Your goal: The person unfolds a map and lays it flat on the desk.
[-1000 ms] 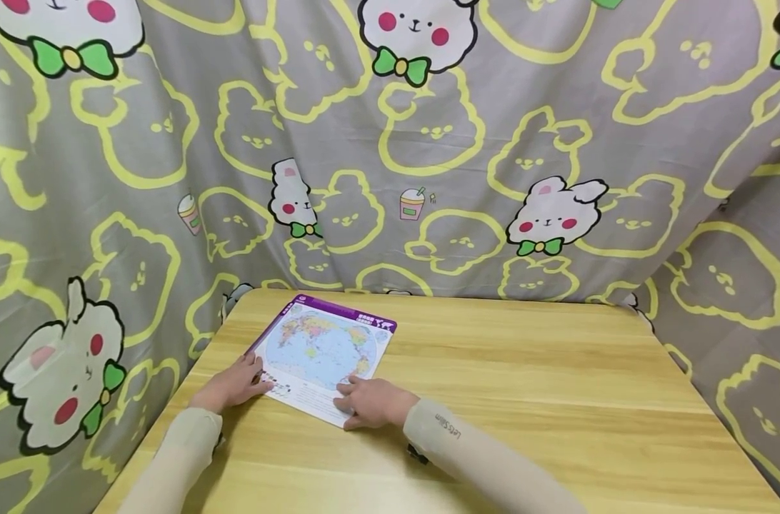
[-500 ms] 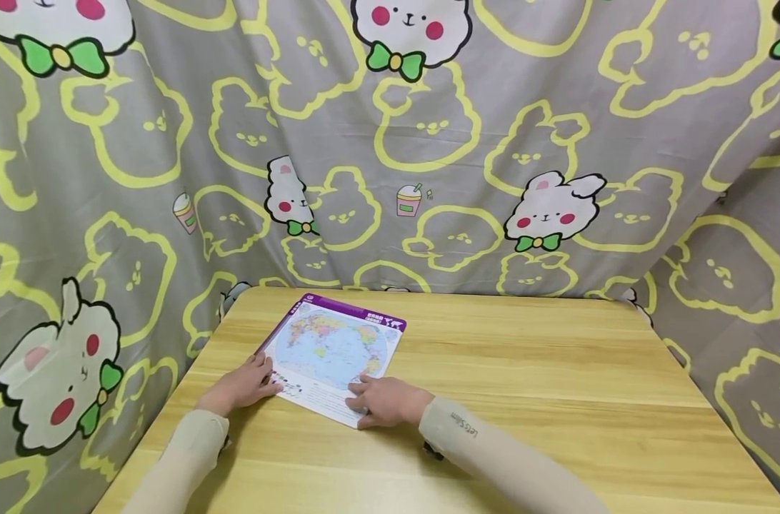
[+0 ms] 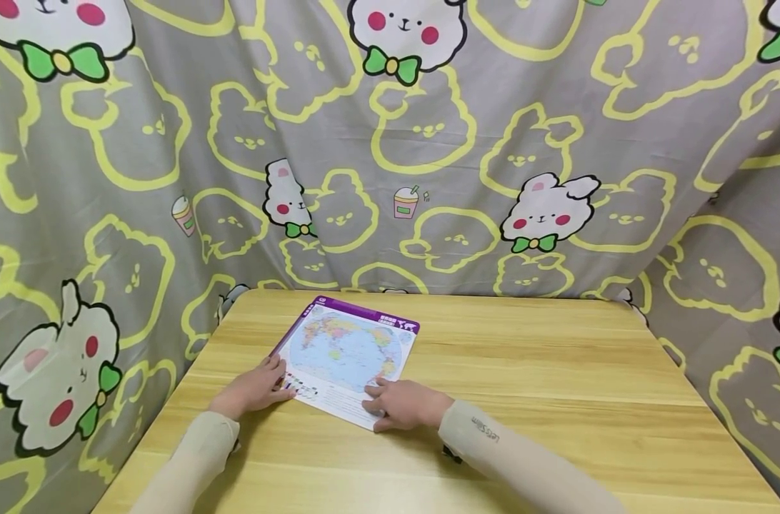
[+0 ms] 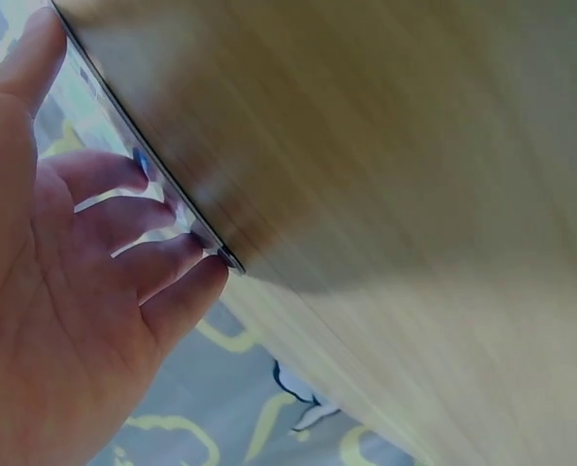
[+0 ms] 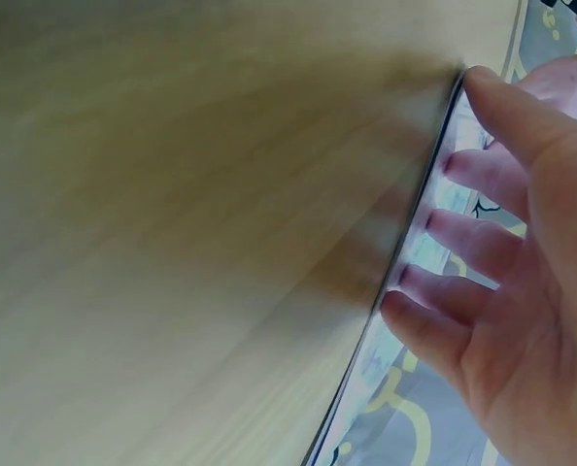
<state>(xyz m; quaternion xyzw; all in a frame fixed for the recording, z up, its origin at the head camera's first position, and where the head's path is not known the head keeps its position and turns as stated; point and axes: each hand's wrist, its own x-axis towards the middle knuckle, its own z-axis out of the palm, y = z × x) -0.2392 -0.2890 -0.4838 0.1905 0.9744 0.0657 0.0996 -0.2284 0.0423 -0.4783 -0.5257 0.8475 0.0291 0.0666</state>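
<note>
A world map board with a purple border lies flat on the wooden table, turned slightly askew. My left hand rests its fingertips on the board's near left corner. On the near right corner sits my right hand, fingers spread over the printed face. In the left wrist view, the left fingers touch the board near its thin edge, with the thumb at that edge. The right wrist view shows the right fingertips on the board and the thumb by its edge. Neither hand wraps round it.
A grey curtain with yellow outlines and white cartoon animals hangs behind the table and along both sides. The table's back edge runs close behind the board's far side. Wood surface stretches away to the right of the board.
The map board has slid to the right across the table, with both hands moving along on it. The camera view has shifted slightly.
</note>
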